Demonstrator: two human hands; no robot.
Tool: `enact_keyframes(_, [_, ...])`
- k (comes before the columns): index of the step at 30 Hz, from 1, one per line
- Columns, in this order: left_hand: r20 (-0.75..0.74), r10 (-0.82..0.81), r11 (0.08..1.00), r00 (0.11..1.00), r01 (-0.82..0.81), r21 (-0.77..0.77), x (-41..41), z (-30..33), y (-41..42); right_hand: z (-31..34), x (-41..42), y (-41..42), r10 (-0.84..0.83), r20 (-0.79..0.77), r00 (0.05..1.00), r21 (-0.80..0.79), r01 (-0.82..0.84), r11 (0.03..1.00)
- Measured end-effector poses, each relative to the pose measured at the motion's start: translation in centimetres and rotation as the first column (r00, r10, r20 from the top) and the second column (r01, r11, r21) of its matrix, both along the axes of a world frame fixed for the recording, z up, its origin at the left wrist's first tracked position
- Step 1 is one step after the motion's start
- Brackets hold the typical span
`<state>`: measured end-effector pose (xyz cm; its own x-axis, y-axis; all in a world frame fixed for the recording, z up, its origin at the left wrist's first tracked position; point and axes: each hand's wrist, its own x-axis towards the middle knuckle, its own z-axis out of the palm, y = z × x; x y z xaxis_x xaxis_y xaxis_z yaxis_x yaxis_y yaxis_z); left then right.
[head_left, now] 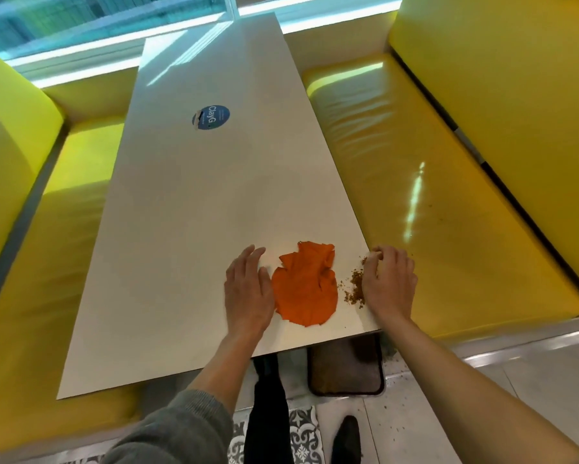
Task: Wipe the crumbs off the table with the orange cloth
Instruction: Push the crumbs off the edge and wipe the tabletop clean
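From your head camera, you are looking down a long white table [187, 202] set between two yellow benches, with the orange cloth [304, 285] lying crumpled and flat on the near right part of the tabletop. Your left hand [247, 289] lies palm down on the table just beside the cloth's left edge, fingers straight and relaxed, holding nothing; the thumb side is at the cloth's edge, though you cannot tell whether it truly touches. Your right hand [389, 282] sits at the table's right edge with its fingers curled down onto the surface, next to a small heap of brown crumbs [355, 289]; whether the fingertips pinch any crumbs cannot be told. The crumbs lie between the cloth and your right hand, near the cloth but apart from it. Farther up the table is a round blue sticker [211, 117]. A few specks dot the right bench [448, 209], and more lie scattered on the floor [401, 396] below.
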<state>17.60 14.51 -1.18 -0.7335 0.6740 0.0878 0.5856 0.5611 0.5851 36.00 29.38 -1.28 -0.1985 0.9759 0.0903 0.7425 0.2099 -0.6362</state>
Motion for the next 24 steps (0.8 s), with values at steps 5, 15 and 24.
enact_keyframes(5, [-0.066, 0.05, 0.993, 0.997, -0.057, -0.105, -2.0, -0.9, -3.4, 1.7, -4.8, -1.9, 0.31, 0.141, 0.94, 0.199, -0.333, 0.922])
enact_keyframes(15, [-0.12, 0.068, 0.985, 0.99, -0.086, -0.149, -1.9, -2.4, -4.1, -0.9, -8.4, -6.4, 0.528, 0.445, 0.723, 0.073, -0.617, 0.784])
enact_keyframes(24, [-0.117, 0.075, 0.982, 0.99, -0.093, -0.164, -1.8, -2.4, -4.1, -1.6, -7.6, -5.7, 0.52, 0.49, 0.7, 0.017, -0.604, 0.797])
